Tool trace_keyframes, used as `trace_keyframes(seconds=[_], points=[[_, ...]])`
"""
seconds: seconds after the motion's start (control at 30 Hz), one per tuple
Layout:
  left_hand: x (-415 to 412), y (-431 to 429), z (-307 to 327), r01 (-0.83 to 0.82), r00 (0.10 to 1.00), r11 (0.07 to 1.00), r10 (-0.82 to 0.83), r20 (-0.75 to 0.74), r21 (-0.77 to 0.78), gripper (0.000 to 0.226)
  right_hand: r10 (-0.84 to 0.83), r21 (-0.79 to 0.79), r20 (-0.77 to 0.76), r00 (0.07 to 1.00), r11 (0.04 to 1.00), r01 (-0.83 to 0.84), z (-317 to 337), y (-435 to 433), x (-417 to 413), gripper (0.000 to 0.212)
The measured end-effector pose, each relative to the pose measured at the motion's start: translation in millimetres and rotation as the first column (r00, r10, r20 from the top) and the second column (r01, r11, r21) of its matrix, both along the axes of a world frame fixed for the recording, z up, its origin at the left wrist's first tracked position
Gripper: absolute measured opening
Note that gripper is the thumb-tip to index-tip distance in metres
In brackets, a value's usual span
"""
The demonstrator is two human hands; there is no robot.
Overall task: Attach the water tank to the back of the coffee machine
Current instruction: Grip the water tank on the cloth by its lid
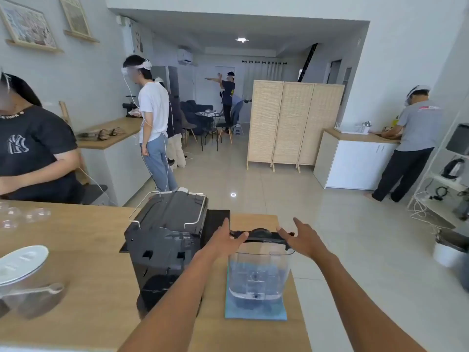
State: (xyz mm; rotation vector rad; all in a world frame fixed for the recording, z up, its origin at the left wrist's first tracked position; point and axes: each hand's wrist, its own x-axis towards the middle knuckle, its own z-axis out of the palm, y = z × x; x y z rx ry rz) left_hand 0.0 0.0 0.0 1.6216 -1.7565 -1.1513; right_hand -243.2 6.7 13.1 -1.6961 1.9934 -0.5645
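Counted on the tabletop [83,250]
One coffee machine [165,240], one water tank [260,270], one blue cloth [256,311], two hands [225,241].

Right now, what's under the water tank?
The water tank stands upright on a blue cloth spread on the wooden counter. Whatever lies directly beneath the tank's base is covered by it.

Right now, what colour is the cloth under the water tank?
Light blue cloth, seen best in the head view, under the clear water tank.
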Motion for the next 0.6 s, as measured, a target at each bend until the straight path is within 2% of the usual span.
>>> trace_keyframes(seconds=[0.07, 0.17, 0.23, 0.3, 0.37, 0.47, 0.53, 0.6], points=[[-3, 3, -3, -0.057, 0.998, 0.997, 0.058, 0.001, 0.058, 0.103, -0.003, 0.034, 0.03, 1.0, 0.999, 0.002, -5, 3, 0, 0.095], [-4, 1, -17, -0.086, 0.992, 0.991, 0.094, -0.083, 0.098, 0.119, -0.013, 0.066, 0.125, 0.992, 0.998, 0.005, -15, 6, 1, 0.091], [-4, -1, -25, -0.098, 0.988, 0.987, 0.111, -0.103, 0.128, 0.127, -0.022, 0.065, 0.188, 0.982, 0.998, 0.01, -17, 8, 1, 0.081], [-6, 3, -23, -0.109, 0.973, 0.986, 0.132, -0.191, 0.126, 0.101, -0.013, 0.054, 0.258, 0.966, 0.999, -0.001, -20, 10, 1, 0.065], [-6, 1, -29, -0.153, 0.961, 0.983, 0.172, -0.218, 0.103, 0.077, -0.013, 0.039, 0.335, 0.942, 0.999, -0.001, -25, 12, 1, 0.053], [-5, 4, -34, -0.167, 0.946, 0.985, 0.175, -0.272, 0.051, 0.074, -0.007, -0.007, 0.423, 0.906, 1.0, 0.011, -33, 13, 0, 0.041], [-3, 3, -40, -0.181, 0.937, 0.983, 0.18, -0.298, 0.024, 0.081, -0.01, -0.048, 0.45, 0.893, 0.998, 0.035, -36, 13, 1, 0.043], [-4, 3, -42, -0.22, 0.918, 0.975, 0.196, -0.345, -0.031, 0.07, -0.021, -0.092, 0.457, 0.889, 0.993, 0.07, -39, 13, 0, 0.048]])
